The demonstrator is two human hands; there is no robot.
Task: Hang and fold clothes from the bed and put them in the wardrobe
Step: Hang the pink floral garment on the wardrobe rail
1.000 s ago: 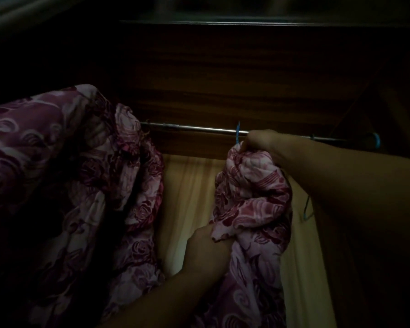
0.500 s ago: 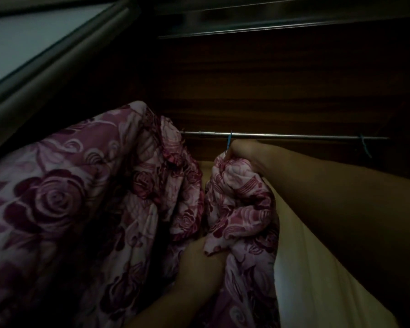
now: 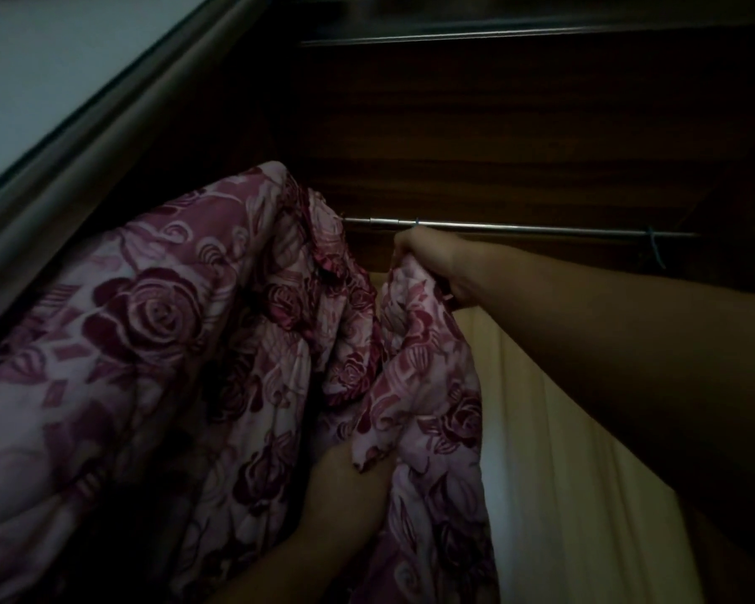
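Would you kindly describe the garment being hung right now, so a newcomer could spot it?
Find the metal rail across the dark wardrobe. Just below it the right hand holds the top of a rose-print garment. Unlike the plain cream cloth beside it, it is patterned, and the left hand reaches under it.

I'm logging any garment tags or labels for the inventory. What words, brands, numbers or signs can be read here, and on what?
None: no readable text shows anywhere.
The rose-print garment held by the right hand shows only its pattern, no tag.
The metal rail and dark wardrobe panel carry no visible markings.
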